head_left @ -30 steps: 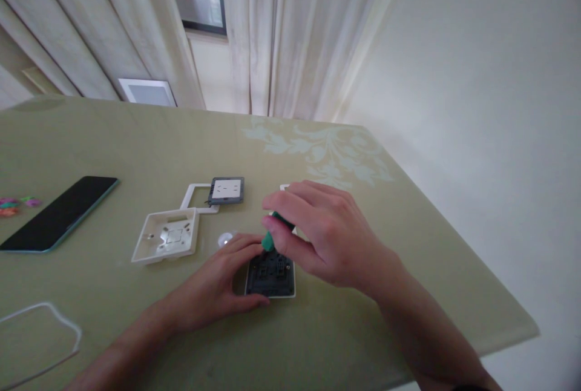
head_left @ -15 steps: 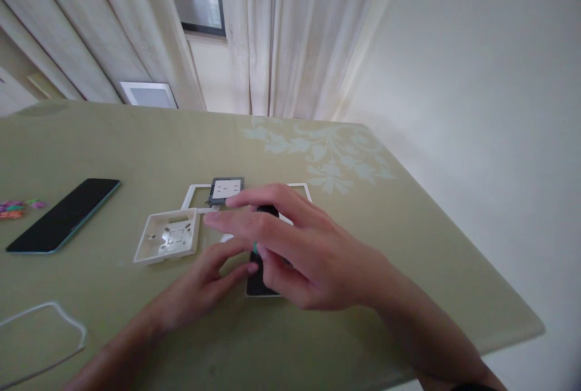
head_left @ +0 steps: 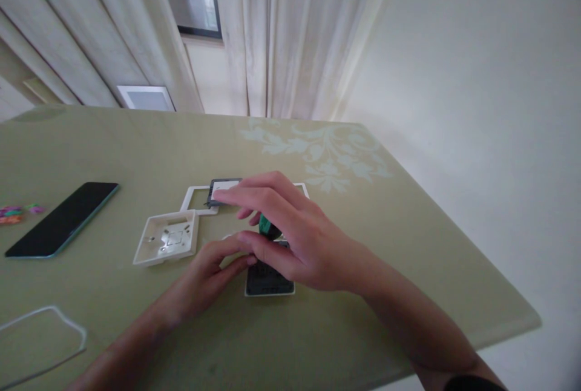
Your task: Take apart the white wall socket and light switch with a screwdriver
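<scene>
A socket panel [head_left: 270, 282] lies face down on the table, its dark back framed by a thin white rim. My left hand [head_left: 222, 261] is closed at its upper left edge, thumb and fingers gripping it there. Above the panel, my right hand [head_left: 295, 230] curls around what looks like a screwdriver [head_left: 269, 229] with a green and black handle. Its tip and most of the handle are hidden by my fingers. Beyond my fingers lies another socket panel [head_left: 223, 186], white-faced with a dark border, partly covered by my right hand.
A white mounting box [head_left: 167, 236] stands open side up at left. White frames [head_left: 193, 194] lie behind it. Further left are a dark tablet-like phone [head_left: 63, 218] and small colourful pieces [head_left: 11, 214]. A white cord [head_left: 68, 321] curves at the lower left. The table's right edge slopes down beside a wall.
My right hand has turned and its thumb has swung up toward the left fingers, baring more of the panel's dark back and the green handle. My left hand has stayed nearly still.
</scene>
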Tool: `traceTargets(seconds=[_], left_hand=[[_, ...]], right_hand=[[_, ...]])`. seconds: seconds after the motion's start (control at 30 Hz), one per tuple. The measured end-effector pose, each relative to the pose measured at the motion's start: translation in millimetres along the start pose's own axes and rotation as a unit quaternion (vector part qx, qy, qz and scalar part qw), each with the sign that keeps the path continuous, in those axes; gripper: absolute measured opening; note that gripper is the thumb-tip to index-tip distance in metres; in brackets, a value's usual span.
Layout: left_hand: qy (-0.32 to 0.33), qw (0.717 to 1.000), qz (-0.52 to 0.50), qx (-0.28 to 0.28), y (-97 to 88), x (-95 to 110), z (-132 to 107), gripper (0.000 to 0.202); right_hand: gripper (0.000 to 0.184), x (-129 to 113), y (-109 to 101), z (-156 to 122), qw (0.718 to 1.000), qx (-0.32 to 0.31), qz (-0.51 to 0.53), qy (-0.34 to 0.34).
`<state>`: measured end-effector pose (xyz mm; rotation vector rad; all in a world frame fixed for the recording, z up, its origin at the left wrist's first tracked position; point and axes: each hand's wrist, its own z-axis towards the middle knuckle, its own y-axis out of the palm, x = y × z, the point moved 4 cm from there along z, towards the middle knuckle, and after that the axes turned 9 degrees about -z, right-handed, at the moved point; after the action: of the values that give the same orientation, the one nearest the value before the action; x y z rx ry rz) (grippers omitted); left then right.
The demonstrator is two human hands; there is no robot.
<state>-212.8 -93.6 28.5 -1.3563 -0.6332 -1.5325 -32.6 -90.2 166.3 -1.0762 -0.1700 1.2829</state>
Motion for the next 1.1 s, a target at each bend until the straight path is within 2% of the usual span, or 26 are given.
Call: traceTargets(seconds=[0.1,0.2,0.33,0.53,0.63,0.73,0.83,0.9,0.97,1.03,1.1], left_hand=[[0.006,0.999,-0.017,0.026,1.1,1.9,3.2,0.019],[-0.012,0.997,-0.036,0.060,2.2,-0.4,4.7,0.011],[-0.008,0.997,-0.042,0.057,1.2,-4.0,0.9,0.002],[-0.007,0.997,-0.035,0.063,1.9,-4.9,1.9,0.016],[-0.028,0.995,-0.057,0.077,4.1,-7.4,3.3,0.004],[-0.041,0.993,-0.069,0.086,2.3,-11.6,-1.2,0.022],[-0.014,0.994,-0.055,0.092,-1.8,-9.3,-5.2,0.002],[0.003,0.996,-0.043,0.077,-0.3,-4.2,-3.1,0.017],[0.004,0.997,-0.041,0.070,3.8,0.4,1.5,0.020],[-0.005,0.995,-0.038,0.097,6.4,2.0,4.8,0.012],[-0.004,0.991,-0.036,0.130,6.0,1.0,4.0,0.015]], right_hand=[[0.045,1.7,1.6,-0.5,1.000,0.012,0.016,0.001],[0.047,2.4,2.0,-0.4,0.999,0.031,0.022,-0.014],[0.046,3.2,4.3,-0.4,1.000,0.021,0.010,-0.015],[0.047,3.7,6.3,-1.0,1.000,0.016,0.019,-0.008],[0.044,2.1,5.6,-0.2,0.999,0.023,0.016,-0.017],[0.044,0.8,5.6,0.6,0.999,0.022,0.012,-0.022],[0.045,0.4,5.8,0.9,0.999,0.025,0.011,-0.020],[0.045,0.1,6.1,0.9,0.999,0.029,0.013,-0.020],[0.046,-0.1,6.9,0.9,0.999,0.030,0.020,-0.019],[0.046,-0.1,7.8,0.8,0.999,0.029,0.030,-0.017],[0.047,0.6,8.8,0.5,0.999,0.028,0.036,-0.011]])
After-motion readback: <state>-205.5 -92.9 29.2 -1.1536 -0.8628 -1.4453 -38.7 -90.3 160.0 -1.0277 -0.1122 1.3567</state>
